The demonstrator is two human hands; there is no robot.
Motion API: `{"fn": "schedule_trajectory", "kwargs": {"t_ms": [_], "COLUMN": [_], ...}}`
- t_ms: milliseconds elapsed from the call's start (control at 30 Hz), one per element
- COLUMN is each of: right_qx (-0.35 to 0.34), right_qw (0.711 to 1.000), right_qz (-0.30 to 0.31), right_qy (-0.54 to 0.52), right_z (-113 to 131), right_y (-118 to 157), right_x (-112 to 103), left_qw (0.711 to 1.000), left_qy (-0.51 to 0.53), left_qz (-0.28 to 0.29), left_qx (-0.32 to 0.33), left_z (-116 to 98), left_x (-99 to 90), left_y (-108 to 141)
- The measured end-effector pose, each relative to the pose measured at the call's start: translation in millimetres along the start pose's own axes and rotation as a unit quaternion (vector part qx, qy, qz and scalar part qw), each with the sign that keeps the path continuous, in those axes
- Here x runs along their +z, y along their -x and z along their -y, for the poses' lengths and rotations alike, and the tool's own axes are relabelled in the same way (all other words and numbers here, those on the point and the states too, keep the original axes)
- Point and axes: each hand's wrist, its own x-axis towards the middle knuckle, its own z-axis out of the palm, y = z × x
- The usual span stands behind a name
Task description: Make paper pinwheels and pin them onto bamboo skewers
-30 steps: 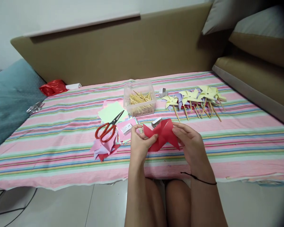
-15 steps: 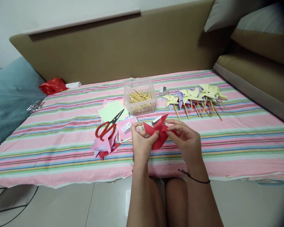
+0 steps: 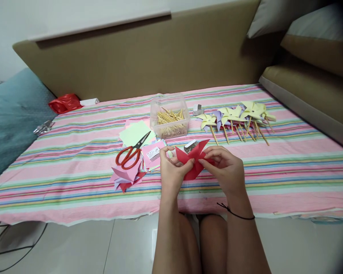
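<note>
Between my hands is a red paper pinwheel [image 3: 193, 173], its blades partly folded toward the centre. My left hand [image 3: 173, 171] pinches it from the left, thumb pressed near the middle. On the other side my right hand [image 3: 224, 167] grips a red blade between thumb and fingers. Just behind the paper lies a small open box [image 3: 190, 146] with shiny bits inside, partly covered. Left of my hands, orange-handled scissors [image 3: 133, 152] rest on cut pink, lilac and red paper pieces [image 3: 127, 176], beside a stack of coloured square sheets [image 3: 153, 152].
A clear plastic tub [image 3: 170, 118] of wooden sticks stands behind my hands. Finished yellow and lilac pinwheels [image 3: 231, 114] on sticks lie at the right, near a small grey box [image 3: 198, 110]. A red plastic bag [image 3: 65, 103] sits far left on the striped cloth [image 3: 74, 152].
My right hand has brought its blade inward and the pinwheel has turned slightly, its upper point tipping right. My left hand keeps its hold.
</note>
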Motion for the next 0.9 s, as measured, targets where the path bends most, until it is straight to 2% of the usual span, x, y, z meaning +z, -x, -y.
{"fn": "schedule_trajectory", "kwargs": {"t_ms": [167,300,533,767,900], "right_qx": [0.12,0.183,0.208,0.231,0.225], "right_qw": [0.991,0.981,0.976,0.965,0.963], "right_qz": [0.0,0.016,0.021,-0.042,-0.075], "right_qy": [-0.055,-0.063,-0.068,-0.119,-0.129], "right_z": [2.9,7.1,8.8,3.9,0.7], "right_y": [0.4,0.9,1.6,2.4,1.5], "right_x": [-0.2,-0.6,-0.4,4.6,7.9], "left_qw": [0.999,0.998,0.997,0.997,0.997], "left_qy": [-0.031,-0.053,-0.069,0.001,0.021], "left_qz": [0.015,0.034,0.043,0.06,0.051], "left_qx": [-0.001,-0.011,-0.013,-0.051,-0.046], "left_z": [-4.5,-8.3,-8.8,-9.8,-6.3], "left_x": [-0.7,-1.4,-4.4,-3.8,-2.0], "left_y": [1.9,3.2,3.1,4.4,2.7]}}
